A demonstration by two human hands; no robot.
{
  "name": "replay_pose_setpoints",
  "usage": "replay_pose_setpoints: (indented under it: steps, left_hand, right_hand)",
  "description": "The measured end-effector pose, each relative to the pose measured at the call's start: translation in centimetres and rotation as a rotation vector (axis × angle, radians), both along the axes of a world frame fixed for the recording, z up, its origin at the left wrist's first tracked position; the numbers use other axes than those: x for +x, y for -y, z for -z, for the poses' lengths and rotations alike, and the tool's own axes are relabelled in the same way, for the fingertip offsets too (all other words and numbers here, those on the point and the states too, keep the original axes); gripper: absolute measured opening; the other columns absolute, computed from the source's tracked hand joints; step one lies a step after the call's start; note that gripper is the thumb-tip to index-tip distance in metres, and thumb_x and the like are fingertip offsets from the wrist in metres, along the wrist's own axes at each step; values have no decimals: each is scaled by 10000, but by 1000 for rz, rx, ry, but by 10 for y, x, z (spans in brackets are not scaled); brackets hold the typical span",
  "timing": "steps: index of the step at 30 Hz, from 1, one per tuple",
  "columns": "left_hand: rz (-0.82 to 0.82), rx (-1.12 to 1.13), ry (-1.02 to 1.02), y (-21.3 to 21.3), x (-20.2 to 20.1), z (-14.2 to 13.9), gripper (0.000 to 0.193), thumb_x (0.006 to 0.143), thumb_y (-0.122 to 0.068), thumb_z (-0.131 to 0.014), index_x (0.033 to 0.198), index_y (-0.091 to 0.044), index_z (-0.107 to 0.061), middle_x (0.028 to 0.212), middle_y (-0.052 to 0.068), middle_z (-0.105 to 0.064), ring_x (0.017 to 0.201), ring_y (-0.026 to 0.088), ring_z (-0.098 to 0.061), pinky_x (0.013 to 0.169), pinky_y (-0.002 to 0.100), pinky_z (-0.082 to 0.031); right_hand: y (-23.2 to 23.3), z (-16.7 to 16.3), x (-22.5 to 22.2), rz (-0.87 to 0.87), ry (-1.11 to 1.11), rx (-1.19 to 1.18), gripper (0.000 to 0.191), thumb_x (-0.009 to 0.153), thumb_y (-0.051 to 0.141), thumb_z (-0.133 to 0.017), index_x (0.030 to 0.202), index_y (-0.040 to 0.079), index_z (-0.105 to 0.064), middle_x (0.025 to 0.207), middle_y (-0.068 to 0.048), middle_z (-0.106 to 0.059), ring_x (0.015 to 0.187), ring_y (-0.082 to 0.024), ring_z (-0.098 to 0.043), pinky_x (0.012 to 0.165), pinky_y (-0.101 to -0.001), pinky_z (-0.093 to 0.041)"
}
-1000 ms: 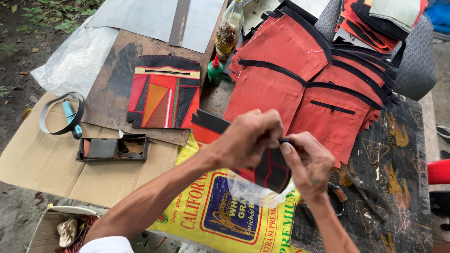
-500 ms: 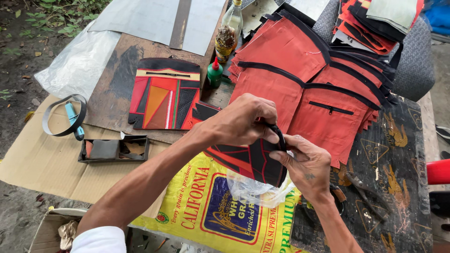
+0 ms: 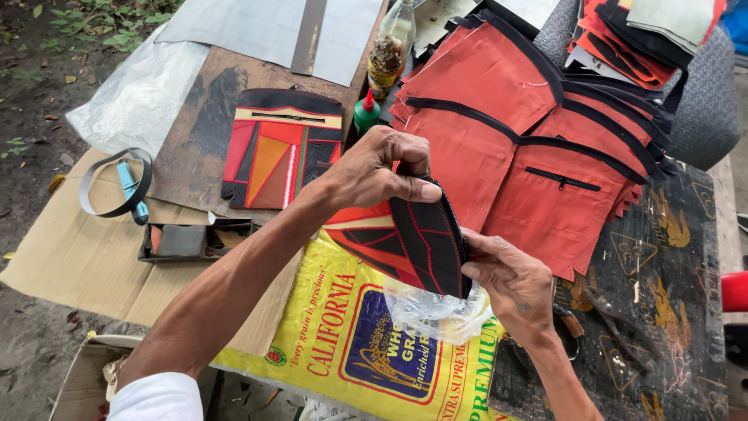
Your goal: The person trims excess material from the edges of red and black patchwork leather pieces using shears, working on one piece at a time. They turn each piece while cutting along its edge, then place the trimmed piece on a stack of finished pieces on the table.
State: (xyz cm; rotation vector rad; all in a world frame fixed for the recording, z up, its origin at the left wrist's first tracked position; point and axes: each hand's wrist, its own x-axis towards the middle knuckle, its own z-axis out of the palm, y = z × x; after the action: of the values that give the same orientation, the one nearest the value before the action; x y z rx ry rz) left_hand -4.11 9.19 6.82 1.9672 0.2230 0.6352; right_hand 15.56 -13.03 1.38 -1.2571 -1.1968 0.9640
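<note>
**Both hands on a red-and-black pouch, held above the table**

Left hand (image 3: pixel 382 168) grips the top edge of a curved red-and-black patchwork pouch (image 3: pixel 405 242), thumb stretched along its black zipped rim, fingers curled over the back. Right hand (image 3: pixel 510 281) pinches the same rim from below at the pouch's right end. Pouch is lifted clear of the table, tilted, its rounded edge facing right.

Directly beneath it: a crumpled clear plastic bag (image 3: pixel 432 312) lying on a yellow printed sack (image 3: pixel 335 335) spread over the table (image 3: pixel 686 257).

Behind the hands, a fanned stack of red fabric panels with black piping (image 3: pixel 499 132); the front one shows a short zip. Left of that, a finished patchwork panel (image 3: pixel 273 148) in red, orange and black lies flat on a dark board (image 3: pixel 195 132). A small green bottle with a red cap (image 3: pixel 365 113) stands just beside the panel; a glass bottle (image 3: pixel 388 54) stands further back.

Far left, on flattened cardboard (image 3: pixel 70 249): a loop of grey strap (image 3: pixel 117 183) around a blue-handled tool, and a shallow dark tray (image 3: pixel 187 240) near it.
</note>
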Motion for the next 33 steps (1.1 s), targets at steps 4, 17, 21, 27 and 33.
replay_pose_setpoints:
  steps: [4,17,21,27,33]
  left_hand:
    - [-72,143,-2,1,-7,-1,377,833,-216,-878,805,-5,-567,717,-2,-534,702,95,-493,641,299,-437]
    - [68,23,39,5,-12,2,257,827,-186,-863,916,-1,-709,784,11,-681,767,67,-620,715,282,-519]
    - [-45,-19,126,-8,-26,-9,198,857,-152,-854,923,-14,-729,807,3,-674,781,68,-613,671,284,-495]
    - [-388,161,221,-18,-53,-44,103,914,-85,-811,950,-30,-732,868,-18,-747,830,42,-688,709,270,-563]
    - [-974,806,170,-34,-70,-72,286,892,-107,-876,787,13,-638,782,125,-648,681,245,-619,604,415,-495]
  right_hand:
    - [-11,-3,-8,153,100,141,300,895,-97,-726,1193,-67,-713,1090,-97,-697,991,-136,-691,871,-248,-580]
    - [-31,-43,-36,253,453,431,55,944,-90,-705,957,-36,-707,917,-83,-687,833,-137,-672,751,-254,-555]
    - [-29,-43,-31,213,473,416,63,956,-93,-690,967,-33,-707,940,-71,-697,878,-139,-697,814,-257,-592]
    - [-38,-37,-25,202,97,407,555,977,-23,-688,1481,-2,-458,1325,-103,-636,1113,-129,-649,977,-249,-565]
    - [-54,-13,-54,119,87,111,667,919,151,-737,1506,27,-447,1303,-150,-639,1197,-216,-640,979,-359,-553]
